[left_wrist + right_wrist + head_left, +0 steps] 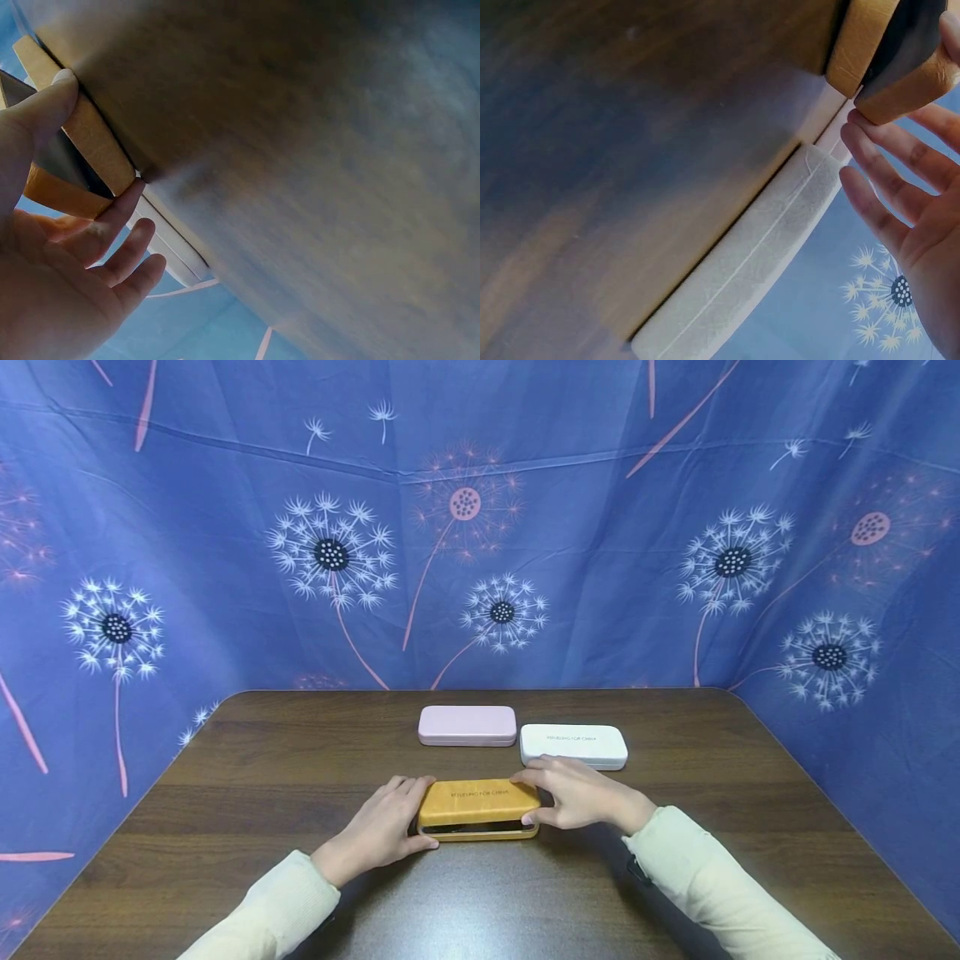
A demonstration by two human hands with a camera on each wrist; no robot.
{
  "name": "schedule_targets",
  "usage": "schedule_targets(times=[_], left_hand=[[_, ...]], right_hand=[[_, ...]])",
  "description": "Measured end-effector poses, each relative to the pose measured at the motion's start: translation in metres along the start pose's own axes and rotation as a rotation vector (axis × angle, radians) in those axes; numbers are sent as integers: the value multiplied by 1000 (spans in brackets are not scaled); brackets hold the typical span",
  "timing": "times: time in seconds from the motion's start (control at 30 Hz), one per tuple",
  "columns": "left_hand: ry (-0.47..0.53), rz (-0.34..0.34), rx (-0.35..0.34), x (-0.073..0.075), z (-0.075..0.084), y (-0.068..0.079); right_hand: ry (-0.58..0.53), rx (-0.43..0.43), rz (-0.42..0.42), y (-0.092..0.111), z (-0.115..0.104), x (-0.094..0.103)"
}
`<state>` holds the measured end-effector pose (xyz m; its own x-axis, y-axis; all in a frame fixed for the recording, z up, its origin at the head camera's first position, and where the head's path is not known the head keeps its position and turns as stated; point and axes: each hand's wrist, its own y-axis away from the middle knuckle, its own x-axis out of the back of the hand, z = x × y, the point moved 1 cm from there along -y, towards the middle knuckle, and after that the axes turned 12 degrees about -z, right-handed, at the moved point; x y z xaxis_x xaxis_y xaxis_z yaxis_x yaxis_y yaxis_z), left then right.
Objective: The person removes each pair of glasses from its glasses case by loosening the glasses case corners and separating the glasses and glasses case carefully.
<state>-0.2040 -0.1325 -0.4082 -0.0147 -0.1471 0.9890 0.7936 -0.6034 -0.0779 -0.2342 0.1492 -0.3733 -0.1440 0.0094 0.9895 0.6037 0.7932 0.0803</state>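
A yellow glasses case (pixel 478 803) lies on the table with its lid partly raised, and a dark interior shows through the front gap. My left hand (pixel 381 828) grips its left end, thumb at the bottom half's front edge and fingers round the far side. At the right end, my right hand (pixel 573 795) pinches the lid, with the thumb at the gap and fingers on top. In the left wrist view, the left thumb (pixel 56 105) presses the case's lower half (pixel 97 139). The right wrist view shows the right fingertips by a lid corner (pixel 907 94).
Behind the yellow case stand a closed lilac glasses case (pixel 467 725) and a closed white glasses case (pixel 573 743), the white one close beyond the right hand. The wooden table (pixel 300 739) ends at a blue dandelion-print cloth (pixel 600 610).
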Motion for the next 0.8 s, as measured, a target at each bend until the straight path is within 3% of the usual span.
schedule_targets(times=[0.23, 0.8], left_hand=[[7, 5, 10, 0, 1, 1], [67, 24, 53, -1, 2, 0]], right_hand=[[-38, -37, -67, 0, -1, 4], [-85, -38, -176, -5, 1, 14]])
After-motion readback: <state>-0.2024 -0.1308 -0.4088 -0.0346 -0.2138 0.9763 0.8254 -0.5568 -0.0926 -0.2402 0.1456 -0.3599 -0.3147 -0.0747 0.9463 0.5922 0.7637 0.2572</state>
